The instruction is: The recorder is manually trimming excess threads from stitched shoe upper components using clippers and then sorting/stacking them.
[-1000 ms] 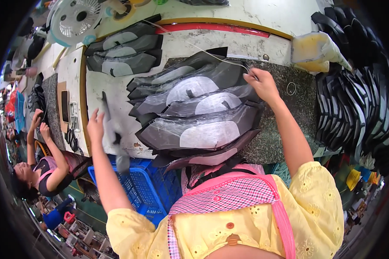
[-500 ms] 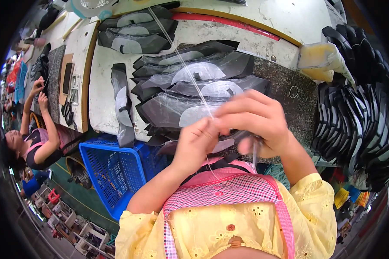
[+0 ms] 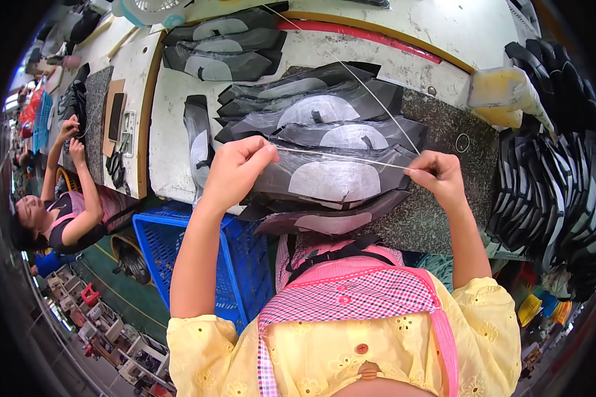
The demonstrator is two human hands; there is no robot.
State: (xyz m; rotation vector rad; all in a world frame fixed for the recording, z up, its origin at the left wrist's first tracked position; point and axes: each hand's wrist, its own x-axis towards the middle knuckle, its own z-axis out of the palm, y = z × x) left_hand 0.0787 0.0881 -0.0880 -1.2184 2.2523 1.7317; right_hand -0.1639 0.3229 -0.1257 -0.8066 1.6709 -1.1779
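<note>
A thin white cord (image 3: 341, 157) is drawn taut between my two hands, and another length of it runs from my right hand up to the far edge of the table. My left hand (image 3: 240, 171) pinches one end at the left tip of the nearest dark curved panels. At their right tip my right hand (image 3: 442, 176) grips the cord between thumb and fingers. Beneath it lie several overlapping black panels (image 3: 334, 180) with pale grey half-oval patches. One more panel (image 3: 334, 217) rests at the table's near edge, its patch pinkish.
A smaller pile of panels (image 3: 220, 65) lies far left, and a single panel (image 3: 198, 142) beside the main pile. At right are a yellowish block (image 3: 493, 99) in plastic and stacked dark pieces (image 3: 546, 192). A blue crate (image 3: 179, 264) stands below left; a co-worker (image 3: 79, 198) sits beyond.
My hands were close together in front of my chest. They have moved apart and forward, left hand to the left, right hand to the right, stretching the cord across the panels.
</note>
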